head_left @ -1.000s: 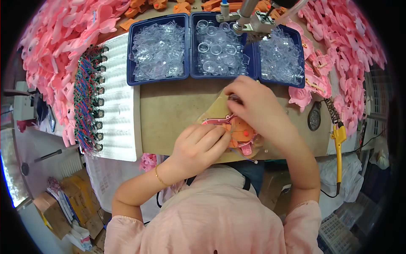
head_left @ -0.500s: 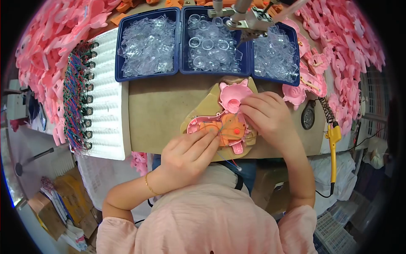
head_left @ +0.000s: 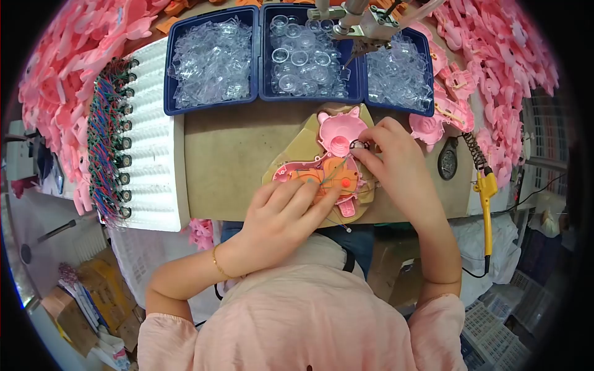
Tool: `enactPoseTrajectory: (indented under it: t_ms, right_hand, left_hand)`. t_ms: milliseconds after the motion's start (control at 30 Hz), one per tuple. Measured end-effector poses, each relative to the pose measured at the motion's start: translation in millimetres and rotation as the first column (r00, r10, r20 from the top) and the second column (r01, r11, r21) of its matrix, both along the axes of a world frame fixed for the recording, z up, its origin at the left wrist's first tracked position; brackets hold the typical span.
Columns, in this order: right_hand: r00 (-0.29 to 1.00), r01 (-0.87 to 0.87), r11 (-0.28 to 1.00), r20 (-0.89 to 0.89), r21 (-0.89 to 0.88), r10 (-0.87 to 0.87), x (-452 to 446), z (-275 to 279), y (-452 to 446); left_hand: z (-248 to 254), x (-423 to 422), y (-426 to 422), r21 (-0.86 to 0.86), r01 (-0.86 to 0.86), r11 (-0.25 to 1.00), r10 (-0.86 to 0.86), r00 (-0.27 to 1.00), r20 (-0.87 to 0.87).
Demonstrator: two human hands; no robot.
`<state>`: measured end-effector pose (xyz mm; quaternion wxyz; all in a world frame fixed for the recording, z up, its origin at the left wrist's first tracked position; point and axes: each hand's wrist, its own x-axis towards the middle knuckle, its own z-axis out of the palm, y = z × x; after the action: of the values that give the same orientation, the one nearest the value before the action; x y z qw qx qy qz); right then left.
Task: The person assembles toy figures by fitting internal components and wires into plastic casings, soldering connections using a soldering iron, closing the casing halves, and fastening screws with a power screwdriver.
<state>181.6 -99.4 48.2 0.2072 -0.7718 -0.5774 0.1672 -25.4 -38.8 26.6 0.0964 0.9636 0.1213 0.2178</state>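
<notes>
A pink pig-shaped shell (head_left: 341, 130) lies in a tan fixture (head_left: 297, 145) at the table's front, its head end pointing away from me. Inside its body sits an orange part (head_left: 334, 179) with thin wires across it. My left hand (head_left: 288, 207) rests over the orange part, fingers spread, fingertips touching it and the wires. At the right edge of the shell's head, my right hand (head_left: 387, 148) pinches a small dark round part between thumb and fingers. A wire end with a small white connector (head_left: 348, 230) hangs at the fixture's front edge.
Three blue bins (head_left: 255, 59) of clear plastic pieces stand behind. A white foam tray (head_left: 151, 142) with wired round parts (head_left: 111, 142) is at left. A metal tool head (head_left: 365, 28) hangs above. A yellow-handled tool (head_left: 487, 191) hangs right. Pink shells (head_left: 507, 55) are piled both sides.
My right hand has come down from the bins' front edge to the shell's head, uncovering it. My left hand's fingers have spread over the orange part. The whole view has shifted slightly.
</notes>
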Motion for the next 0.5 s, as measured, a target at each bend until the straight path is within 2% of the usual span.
enactPoseTrajectory:
  t_ms: [33,100,167,233,267,333,467,500]
  right_hand:
    - [0.999,0.033,0.999,-0.024,-0.040,-0.034,-0.8,1.4,0.3]
    - [1.000,0.006,1.000,-0.016,-0.013,-0.007,-1.0,4.6,1.8]
    - [1.000,-0.024,1.000,-0.010,0.016,0.024,1.0,4.6,6.8]
    - [0.966,-0.257,0.955,0.027,0.150,0.256,4.9,0.9,13.6]
    - [0.967,-0.253,0.956,0.024,0.147,0.252,6.4,-1.8,15.3]
    - [0.914,-0.406,0.912,0.056,0.067,0.402,9.5,-6.8,20.1]
    - [0.932,-0.352,0.931,-0.059,0.091,0.358,9.4,-4.8,29.9]
    - [0.923,-0.368,0.930,-0.119,-0.005,0.365,11.2,1.0,33.6]
  left_hand:
    - [-0.3,1.8,-0.1,0.027,0.016,1.000,-0.016,1.000,0.013]
    - [-3.3,4.4,-0.9,0.053,0.032,0.998,-0.034,0.999,0.026]
    - [-12.0,5.8,-1.6,0.035,0.071,0.997,-0.076,0.988,0.137]
    - [-17.1,4.5,-2.4,0.006,0.071,0.997,-0.071,0.982,0.178]
    - [-18.3,4.1,-2.9,-0.020,0.075,0.997,-0.068,0.973,0.221]
    - [-17.2,3.8,-2.4,-0.032,0.084,0.996,-0.075,0.971,0.227]
    - [-19.7,3.2,-1.7,-0.078,0.086,0.993,-0.063,0.965,0.256]
    - [-19.8,3.0,-1.4,-0.080,0.089,0.993,-0.067,0.966,0.251]
